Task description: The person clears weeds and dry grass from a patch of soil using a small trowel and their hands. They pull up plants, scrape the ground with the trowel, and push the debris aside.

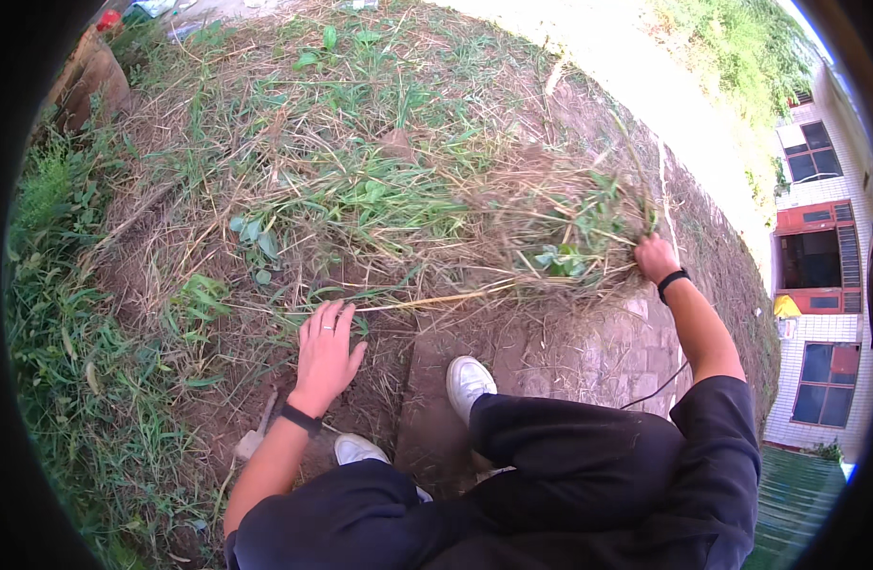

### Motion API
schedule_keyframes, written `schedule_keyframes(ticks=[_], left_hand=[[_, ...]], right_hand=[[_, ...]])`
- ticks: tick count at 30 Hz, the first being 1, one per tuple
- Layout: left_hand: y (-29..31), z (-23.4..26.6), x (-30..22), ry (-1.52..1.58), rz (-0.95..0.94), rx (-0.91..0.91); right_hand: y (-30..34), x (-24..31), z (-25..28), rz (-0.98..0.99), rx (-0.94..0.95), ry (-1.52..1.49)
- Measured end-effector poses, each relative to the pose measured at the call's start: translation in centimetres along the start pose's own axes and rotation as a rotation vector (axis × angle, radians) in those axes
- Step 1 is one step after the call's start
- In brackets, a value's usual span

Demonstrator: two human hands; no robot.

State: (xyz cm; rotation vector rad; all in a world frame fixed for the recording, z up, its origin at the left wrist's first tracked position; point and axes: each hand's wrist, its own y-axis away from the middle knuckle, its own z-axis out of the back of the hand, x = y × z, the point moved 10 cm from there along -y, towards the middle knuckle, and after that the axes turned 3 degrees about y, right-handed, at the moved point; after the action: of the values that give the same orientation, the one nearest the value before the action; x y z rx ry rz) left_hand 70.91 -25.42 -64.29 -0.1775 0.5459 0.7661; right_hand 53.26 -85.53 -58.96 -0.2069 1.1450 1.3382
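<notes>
My right hand, with a dark band at the wrist, is closed on the right end of a loose clump of weeds, a mix of dry straw and green leaves. The part inside the fist is hidden. My left hand, with a ring and a dark wristband, lies low over the grass and bare soil, fingers stretched out and thumb apart. A long yellowish stalk runs from near its fingertips toward the clump. Cut green grass lies between the two hands.
A pale flat-ended object lies beside my left forearm. My white shoes stand by a paved strip. Green weeds grow along the left. A thin dark cord lies at the right, before a white-tiled building.
</notes>
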Motion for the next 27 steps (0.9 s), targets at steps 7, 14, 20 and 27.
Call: schedule_keyframes(ticks=[7,14,20,27], left_hand=[[1.6,-4.0,5.5,-0.11,0.112,0.138],[3.2,-8.2,10.1,-0.184,0.268,0.286],[4.4,-7.8,10.5,-0.246,0.307,0.378],[5.8,-5.6,8.2,-0.168,0.352,0.21]], right_hand=[[22.8,-10.2,-15.2,-0.603,0.661,-0.262],[8.6,4.5,-2.3,-0.025,0.551,-0.629],[-7.5,17.1,31.4,0.384,-0.518,-0.812],[-18.8,34.7,45.1,0.544,-0.535,-0.885]])
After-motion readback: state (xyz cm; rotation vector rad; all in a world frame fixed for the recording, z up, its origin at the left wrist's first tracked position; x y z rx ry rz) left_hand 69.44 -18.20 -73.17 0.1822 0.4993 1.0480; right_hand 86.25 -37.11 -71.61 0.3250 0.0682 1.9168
